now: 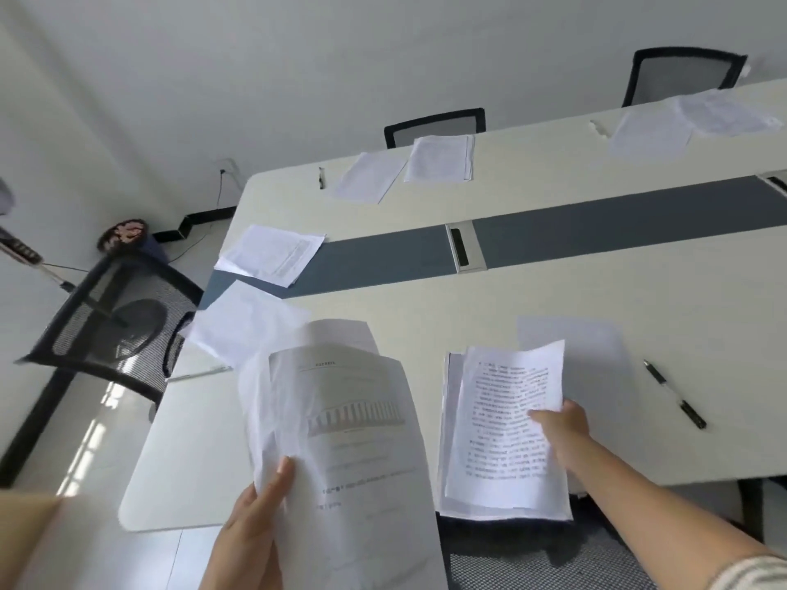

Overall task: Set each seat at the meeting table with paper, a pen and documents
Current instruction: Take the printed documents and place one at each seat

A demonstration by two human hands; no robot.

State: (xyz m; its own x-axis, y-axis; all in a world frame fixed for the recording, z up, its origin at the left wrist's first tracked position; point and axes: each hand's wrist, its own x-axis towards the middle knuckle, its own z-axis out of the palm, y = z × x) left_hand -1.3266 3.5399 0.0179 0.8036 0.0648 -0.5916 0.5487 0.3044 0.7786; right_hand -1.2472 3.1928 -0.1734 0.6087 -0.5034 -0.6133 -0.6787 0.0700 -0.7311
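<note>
At the near edge of the long cream meeting table [426, 317] with its grey centre strip, the head view shows both hands busy with paper. The left hand [251, 530] is closed on the lower left side of a thick sheaf of white printed sheets [349, 440], thumb on top, holding it lifted and tilted toward the camera. The right hand [560, 423] reaches forward, its fingers closed on the right edge of a stapled white document of dense text [504, 419], which lies over or just above a small stack at the table edge; whether it rests flat I cannot tell. A blank white sheet [570, 347] lies just beyond it, and a black ballpoint pen [675, 393] lies near on the right, apart from the papers.

Across the table, the seat by the black mesh-backed chair [434, 125] already has papers and a pen, as does the one farther right; loose sheets lie at the table's left end.

The step in hand appears to be laying documents at this near seat. The next move likely calls for letting go of the document squarely beside the blank sheet, then carrying the sheaf onward to the left-end seat.
</note>
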